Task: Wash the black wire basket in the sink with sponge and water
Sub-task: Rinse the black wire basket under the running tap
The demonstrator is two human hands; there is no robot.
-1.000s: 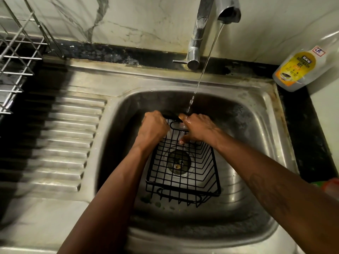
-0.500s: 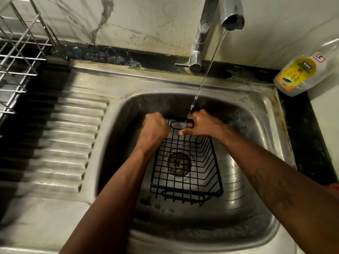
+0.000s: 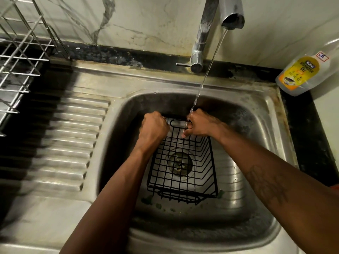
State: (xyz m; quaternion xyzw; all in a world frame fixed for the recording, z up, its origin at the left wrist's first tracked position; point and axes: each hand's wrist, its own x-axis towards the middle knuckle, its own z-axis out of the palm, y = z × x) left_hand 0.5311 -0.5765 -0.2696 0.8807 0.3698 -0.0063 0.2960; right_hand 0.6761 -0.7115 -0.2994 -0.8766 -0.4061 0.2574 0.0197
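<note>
The black wire basket stands in the steel sink, over the drain. My left hand grips its far rim on the left. My right hand is closed on the same rim at the right, beside the loop handle. A thin stream of water falls from the tap and lands on my right hand's fingers. No sponge is in view.
A bottle of yellow dishwash gel stands at the sink's back right corner. The ribbed draining board lies on the left, with a wire dish rack at the far left. Green bits lie on the sink floor near the basket.
My right hand has slid a little right along the rim and closed tighter. The basket's far end has lifted slightly toward the stream. My left hand keeps its grip.
</note>
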